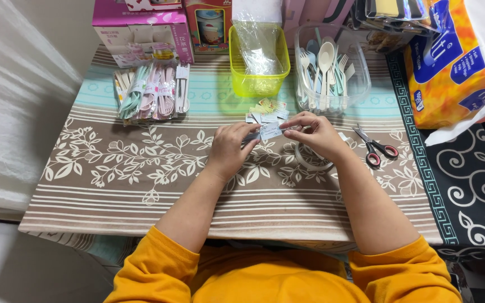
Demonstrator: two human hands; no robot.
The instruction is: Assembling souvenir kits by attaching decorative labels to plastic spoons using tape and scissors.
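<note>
A: Starting at the upper left of the frame, what is sitting finished?

B: A row of packed cutlery sets (151, 92) is lying on the surface (113, 185) there, sealed in clear sleeves. That pile looks like the completed part.

A: And in the middle?

B: The left hand (230, 150) is pinching one end of a small paper label (269, 131), its grip closed on it. The right hand (316, 134) is gripping the other end, fingers clenched on the label's edge. The label is hanging just above the surface at centre frame, near a few loose labels (268, 109).

A: What is waiting?

B: The yellow tub (258, 78) is holding empty clear bags, and to its right the clear bin (332, 70) is holding many loose spoons and forks. Judging by that, plenty is remaining. A tape roll (310, 161) and scissors (375, 148) are lying right of centre.
</note>
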